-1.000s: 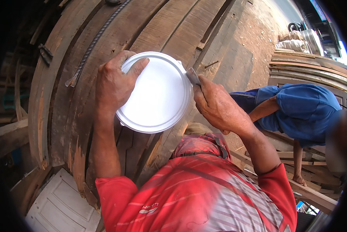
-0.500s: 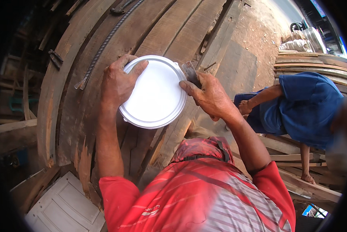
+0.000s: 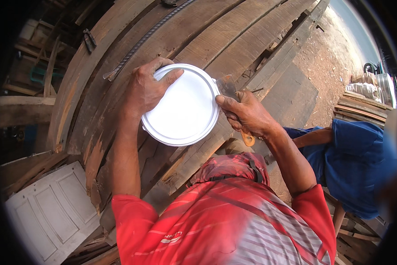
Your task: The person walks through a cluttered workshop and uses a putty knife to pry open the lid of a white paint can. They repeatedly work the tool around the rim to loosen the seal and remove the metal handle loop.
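A white round bucket point(image 3: 180, 106), its flat top looking like a lid with a raised rim, sits in front of me over the wooden planks. My left hand point(image 3: 146, 90) clasps its left edge, thumb lying on the top and fingers wrapped outside. In my right hand point(image 3: 247, 115) is a putty knife with a wide, stained metal blade point(image 3: 226, 86) and an orange handle end point(image 3: 248, 139) showing under the palm. The blade stands close by the bucket's right rim; whether it touches cannot be made out. My right thumb points at that rim.
Long weathered planks point(image 3: 225, 33) lie under the bucket. A ribbed steel bar point(image 3: 147, 39) and pliers-like tool point(image 3: 89, 40) lie at the far left. A white panelled door point(image 3: 52, 212) leans at lower left. Another person in blue point(image 3: 357, 163) bends at right, near stacked boards point(image 3: 362, 108).
The view has shifted, so planks and door sit differently in it. My right hand has turned the putty knife, and its orange handle now shows. The person in blue appears lower and farther right.
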A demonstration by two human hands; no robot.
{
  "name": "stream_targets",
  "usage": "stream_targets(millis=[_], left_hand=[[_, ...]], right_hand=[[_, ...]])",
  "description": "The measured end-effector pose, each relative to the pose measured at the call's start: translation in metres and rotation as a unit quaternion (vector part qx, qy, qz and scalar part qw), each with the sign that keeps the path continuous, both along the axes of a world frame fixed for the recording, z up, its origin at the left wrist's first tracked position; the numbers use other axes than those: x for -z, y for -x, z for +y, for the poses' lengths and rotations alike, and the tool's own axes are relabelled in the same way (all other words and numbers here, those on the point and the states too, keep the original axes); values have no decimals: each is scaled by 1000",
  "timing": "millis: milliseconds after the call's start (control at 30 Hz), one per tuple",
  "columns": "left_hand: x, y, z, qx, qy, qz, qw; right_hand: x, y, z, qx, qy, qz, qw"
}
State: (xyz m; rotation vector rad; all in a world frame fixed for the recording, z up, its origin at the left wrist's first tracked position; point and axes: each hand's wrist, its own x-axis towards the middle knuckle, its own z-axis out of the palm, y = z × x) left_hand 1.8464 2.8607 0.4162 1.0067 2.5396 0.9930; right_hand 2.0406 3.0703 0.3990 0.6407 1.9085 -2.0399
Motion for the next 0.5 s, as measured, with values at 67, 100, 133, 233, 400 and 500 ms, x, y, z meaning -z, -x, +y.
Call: stream_targets(millis=[67, 100, 133, 233, 400, 500], left_hand=[[8, -13, -5, 3, 17, 176, 984], [10, -19, -3, 7, 25, 263, 964], [1, -39, 5, 6, 53, 253, 966], [0, -102, 24, -1, 104, 178, 978], [9, -114, 35, -59, 75, 186, 978], [8, -117, 34, -63, 72, 185, 978]], right_hand=[[11, 3, 2, 0, 84, 18, 996], [14, 5, 4, 1, 123, 26, 992], [17, 8, 9, -8, 146, 31, 989], [21, 11, 21, -34, 202, 25, 979], [14, 22, 38, -79, 256, 6, 963], [10, 25, 43, -87, 319, -24, 944]])
